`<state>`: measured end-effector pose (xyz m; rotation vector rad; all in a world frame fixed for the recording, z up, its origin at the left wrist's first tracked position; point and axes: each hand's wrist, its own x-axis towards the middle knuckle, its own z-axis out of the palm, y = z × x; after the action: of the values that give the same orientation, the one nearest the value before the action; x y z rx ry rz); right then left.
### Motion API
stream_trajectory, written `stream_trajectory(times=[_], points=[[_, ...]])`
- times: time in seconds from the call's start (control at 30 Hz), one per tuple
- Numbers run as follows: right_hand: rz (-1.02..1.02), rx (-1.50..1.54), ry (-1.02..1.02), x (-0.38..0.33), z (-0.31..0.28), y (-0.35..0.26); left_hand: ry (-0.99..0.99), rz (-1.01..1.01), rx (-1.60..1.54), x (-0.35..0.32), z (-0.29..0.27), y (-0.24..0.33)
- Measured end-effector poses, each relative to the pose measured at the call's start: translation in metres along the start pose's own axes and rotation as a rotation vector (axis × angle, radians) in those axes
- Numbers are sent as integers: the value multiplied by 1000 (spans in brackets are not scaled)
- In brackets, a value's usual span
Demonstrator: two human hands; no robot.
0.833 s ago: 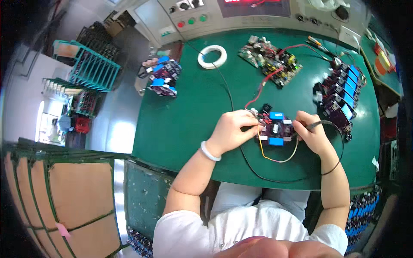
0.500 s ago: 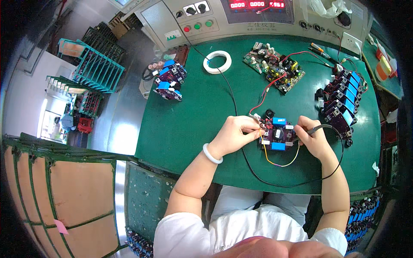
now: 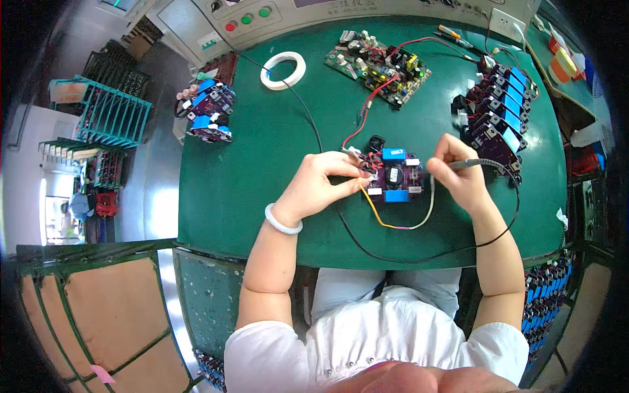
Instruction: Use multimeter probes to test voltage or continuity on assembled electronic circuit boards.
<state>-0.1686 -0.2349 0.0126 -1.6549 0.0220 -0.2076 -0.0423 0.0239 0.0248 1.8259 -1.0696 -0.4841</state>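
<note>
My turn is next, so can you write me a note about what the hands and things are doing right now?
Left hand: pinching the left edge of the small purple circuit board on the green table.
Right hand: holding a thin probe at the board's right edge.
Done: board lies flat and is steadied.
Left: cannot tell how far the probing is; more purple boards wait at right.
</note>
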Motion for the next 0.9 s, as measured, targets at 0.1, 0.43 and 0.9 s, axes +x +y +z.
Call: stream_trajectory(times=[0.1,0.43,0.9], points=[[-36,30,-132,-3,11,-9,-26,-9,15,1,0,2],[-117,-266,-135,4,44,0,-23,-29,7,0,1,3],[-160,-387,-79,3,46,-3,6,69,5,1,5,-3]])
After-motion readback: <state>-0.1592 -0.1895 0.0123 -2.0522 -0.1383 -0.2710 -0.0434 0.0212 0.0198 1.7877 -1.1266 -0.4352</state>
